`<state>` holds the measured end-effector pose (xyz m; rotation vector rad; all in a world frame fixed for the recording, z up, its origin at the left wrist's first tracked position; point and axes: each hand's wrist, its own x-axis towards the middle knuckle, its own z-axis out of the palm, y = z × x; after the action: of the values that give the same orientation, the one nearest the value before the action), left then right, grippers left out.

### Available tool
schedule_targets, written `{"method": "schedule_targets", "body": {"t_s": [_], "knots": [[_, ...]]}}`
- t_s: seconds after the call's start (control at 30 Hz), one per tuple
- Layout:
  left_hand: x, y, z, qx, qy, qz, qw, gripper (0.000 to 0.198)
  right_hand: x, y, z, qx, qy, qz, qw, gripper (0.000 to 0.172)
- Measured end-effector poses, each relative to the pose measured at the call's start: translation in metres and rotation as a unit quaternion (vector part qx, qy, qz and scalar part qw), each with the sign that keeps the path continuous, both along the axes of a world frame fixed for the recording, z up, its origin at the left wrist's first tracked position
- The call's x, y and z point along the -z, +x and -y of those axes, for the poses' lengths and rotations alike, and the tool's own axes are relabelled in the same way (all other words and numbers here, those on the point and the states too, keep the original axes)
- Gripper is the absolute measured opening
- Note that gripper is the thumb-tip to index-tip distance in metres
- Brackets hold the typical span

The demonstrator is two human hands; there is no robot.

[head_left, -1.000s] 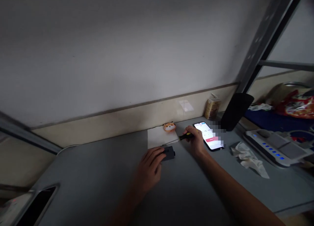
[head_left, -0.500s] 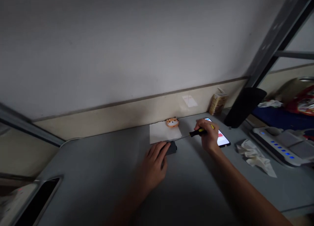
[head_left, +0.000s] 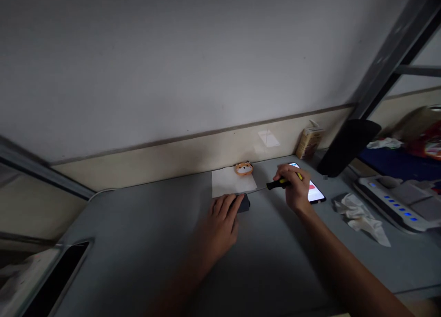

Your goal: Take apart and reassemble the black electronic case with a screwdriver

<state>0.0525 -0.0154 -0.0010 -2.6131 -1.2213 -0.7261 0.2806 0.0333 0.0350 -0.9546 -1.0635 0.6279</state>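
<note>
Right hand grips black-and-yellow screwdriver, thin shaft leftward.

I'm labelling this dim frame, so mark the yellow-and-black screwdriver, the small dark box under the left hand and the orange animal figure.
yellow-and-black screwdriver (head_left: 279, 183): head view, on its handle at the right hand.
small dark box (head_left: 244, 203): head view, on its uncovered right end.
orange animal figure (head_left: 244, 168): head view, on its face.
</note>
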Motion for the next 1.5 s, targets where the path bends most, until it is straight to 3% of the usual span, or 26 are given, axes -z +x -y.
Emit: {"method": "schedule_targets", "body": {"t_s": [0.23,0.4,0.63,0.8,1.07,1.2,1.33,1.43,1.5], "knots": [[0.005,0.008,-0.001,-0.022,0.010,-0.018,1.000,0.060,-0.005,-0.006,-0.007,0.081,-0.041,-0.110,0.990,0.028],[0.007,0.012,0.005,0.012,0.029,-0.026,0.999,0.053,0.002,-0.022,-0.006,-0.006,-0.132,0.027,0.991,0.048],[0.011,0.018,0.015,0.037,0.046,-0.035,0.998,0.048,0.016,-0.045,-0.002,-0.088,-0.138,0.130,0.978,0.052],[0.008,0.007,0.012,0.075,0.026,-0.005,0.997,0.050,0.019,-0.036,-0.009,-0.035,-0.146,0.097,0.984,0.054],[0.003,0.004,0.015,0.114,0.007,0.042,0.993,0.057,0.019,-0.019,-0.018,0.035,-0.189,-0.034,0.981,0.052],[-0.004,-0.006,0.008,0.059,-0.107,0.117,0.986,0.054,0.019,-0.015,-0.020,0.038,-0.194,-0.062,0.978,0.055],[0.002,-0.018,-0.007,0.052,-0.275,0.241,0.929,0.037,0.011,-0.007,-0.018,0.071,-0.176,-0.037,0.981,0.062],[0.009,-0.022,-0.018,0.020,-0.329,0.309,0.892,0.033,0.000,0.000,-0.011,0.121,-0.128,0.009,0.984,0.064],[0.010,-0.023,-0.023,0.002,-0.338,0.308,0.889,0.033,-0.008,0.003,-0.003,0.164,-0.077,0.044,0.982,0.063]]}}
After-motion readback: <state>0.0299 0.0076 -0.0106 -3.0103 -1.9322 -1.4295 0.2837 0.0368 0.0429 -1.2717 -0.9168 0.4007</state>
